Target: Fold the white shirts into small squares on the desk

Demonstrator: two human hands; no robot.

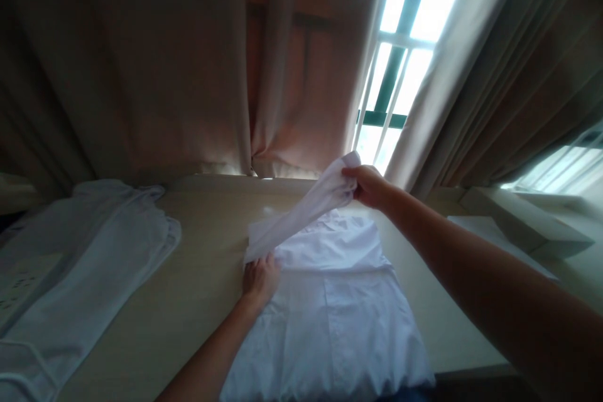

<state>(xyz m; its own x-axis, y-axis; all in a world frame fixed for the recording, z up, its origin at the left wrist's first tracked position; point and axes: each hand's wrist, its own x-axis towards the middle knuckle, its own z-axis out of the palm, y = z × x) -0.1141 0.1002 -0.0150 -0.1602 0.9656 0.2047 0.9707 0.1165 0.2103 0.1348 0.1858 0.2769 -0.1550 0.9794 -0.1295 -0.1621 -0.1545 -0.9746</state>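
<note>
A white long-sleeved garment that looks like a shirt [325, 320] lies spread on the table in front of me, a front seam or placket running down its middle. My right hand [370, 185] pinches the end of one sleeve [306, 210] and holds it up above the table, stretched slantwise from the left side. At the lower left end of that sleeve, my left hand [260, 276] rests on the garment's edge, palm down. Its fingertips touch the fold and are partly hidden there.
More white cloth [108, 251] lies at the left, with a pale printed sheet [28, 282] and white curved bars, perhaps a hanger [28, 358], beside it. A white sheet [494, 239] and a box-like ledge [527, 220] are at the right. Curtains [188, 75] hang behind the table [188, 308].
</note>
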